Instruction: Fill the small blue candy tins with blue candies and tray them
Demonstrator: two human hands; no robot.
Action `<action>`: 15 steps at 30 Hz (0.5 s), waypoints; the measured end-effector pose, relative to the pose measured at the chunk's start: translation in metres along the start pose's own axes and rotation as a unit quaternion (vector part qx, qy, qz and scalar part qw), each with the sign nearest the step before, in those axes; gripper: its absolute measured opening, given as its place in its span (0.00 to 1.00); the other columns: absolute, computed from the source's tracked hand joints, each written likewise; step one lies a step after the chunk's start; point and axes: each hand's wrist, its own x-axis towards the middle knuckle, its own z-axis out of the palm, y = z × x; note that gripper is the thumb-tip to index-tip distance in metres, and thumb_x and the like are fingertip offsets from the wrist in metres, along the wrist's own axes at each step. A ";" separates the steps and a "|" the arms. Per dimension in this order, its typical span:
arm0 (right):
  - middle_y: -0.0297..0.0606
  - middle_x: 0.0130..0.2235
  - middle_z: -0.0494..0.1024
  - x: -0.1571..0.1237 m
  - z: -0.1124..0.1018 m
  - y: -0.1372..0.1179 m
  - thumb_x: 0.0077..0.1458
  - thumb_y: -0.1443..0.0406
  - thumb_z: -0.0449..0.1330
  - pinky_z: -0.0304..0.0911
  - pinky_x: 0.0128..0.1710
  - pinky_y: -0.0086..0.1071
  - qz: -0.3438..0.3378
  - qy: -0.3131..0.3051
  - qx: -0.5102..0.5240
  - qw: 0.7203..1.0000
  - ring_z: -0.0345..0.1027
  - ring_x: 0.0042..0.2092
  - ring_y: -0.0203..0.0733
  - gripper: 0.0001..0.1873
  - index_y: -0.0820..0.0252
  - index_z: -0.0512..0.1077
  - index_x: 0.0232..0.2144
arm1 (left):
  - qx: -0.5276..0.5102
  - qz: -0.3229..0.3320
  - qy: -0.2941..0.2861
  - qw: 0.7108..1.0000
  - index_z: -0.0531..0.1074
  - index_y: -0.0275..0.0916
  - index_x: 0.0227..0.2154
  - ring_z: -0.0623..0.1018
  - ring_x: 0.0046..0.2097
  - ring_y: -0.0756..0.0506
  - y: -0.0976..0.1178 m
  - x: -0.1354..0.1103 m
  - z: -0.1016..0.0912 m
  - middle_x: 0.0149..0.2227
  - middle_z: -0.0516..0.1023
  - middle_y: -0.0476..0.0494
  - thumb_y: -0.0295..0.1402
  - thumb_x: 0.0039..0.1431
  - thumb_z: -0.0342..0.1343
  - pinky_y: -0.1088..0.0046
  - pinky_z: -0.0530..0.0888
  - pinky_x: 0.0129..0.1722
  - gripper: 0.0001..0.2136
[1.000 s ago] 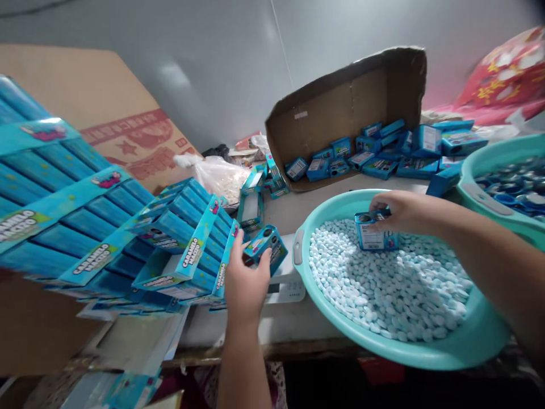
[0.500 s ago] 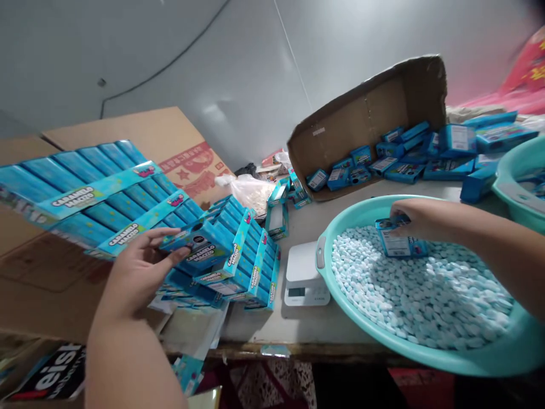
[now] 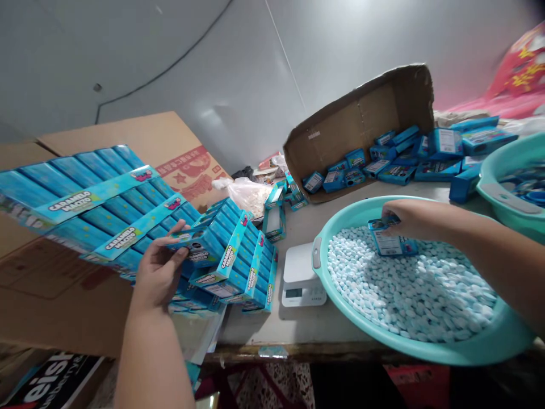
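On the left, my left hand (image 3: 160,270) pinches the end of a small blue candy box (image 3: 196,254) between thumb and fingers. That box lies against the top of stacked display trays of blue boxes (image 3: 232,255). My right hand (image 3: 403,216) grips another blue candy box (image 3: 387,243) from above, its printed panel facing me. This box stands on or just over pale blue-and-white candies (image 3: 409,295) that fill a turquoise basin (image 3: 340,307). Whether it sinks into the candies I cannot tell.
A white kitchen scale (image 3: 299,267) stands left of the basin. Behind, a tipped cardboard box (image 3: 361,108) spills loose blue boxes (image 3: 395,173). A second turquoise basin (image 3: 489,190) is at the right. More filled trays (image 3: 97,196) lean by large cartons (image 3: 170,133) at the left.
My left hand has moved right and the box in it has shifted slightly rightward and deeper among the trays. My right hand keeps its box over the candies. The view has shifted a little.
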 end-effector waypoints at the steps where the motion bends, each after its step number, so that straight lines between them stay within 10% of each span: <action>1: 0.40 0.35 0.75 0.000 0.000 0.000 0.53 0.55 0.61 0.54 0.30 0.37 -0.003 0.006 0.005 1.000 0.68 0.35 0.46 0.13 0.57 0.70 0.35 | -0.024 0.009 0.027 0.999 0.67 0.41 0.34 0.76 0.57 0.39 -0.001 -0.001 0.004 0.53 0.80 0.40 0.43 0.42 0.74 0.60 0.73 0.55 0.23; 9: 0.38 0.36 0.77 -0.004 -0.007 -0.009 0.53 0.51 0.62 0.54 0.29 0.35 -0.014 0.102 0.066 0.993 0.68 0.34 0.44 0.17 0.57 0.72 0.38 | -0.018 -0.087 0.094 0.992 0.69 0.40 0.33 0.80 0.47 0.41 -0.023 -0.002 0.005 0.39 0.82 0.45 0.49 0.27 0.78 0.56 0.74 0.55 0.32; 15: 0.43 0.50 0.77 -0.003 -0.043 -0.081 0.58 0.54 0.62 0.61 0.40 0.36 -0.174 0.261 0.090 0.945 0.70 0.46 0.48 0.19 0.59 0.73 0.47 | 0.044 -0.028 0.080 0.995 0.68 0.40 0.33 0.80 0.52 0.38 -0.017 -0.014 -0.012 0.46 0.82 0.40 0.46 0.36 0.76 0.51 0.73 0.58 0.27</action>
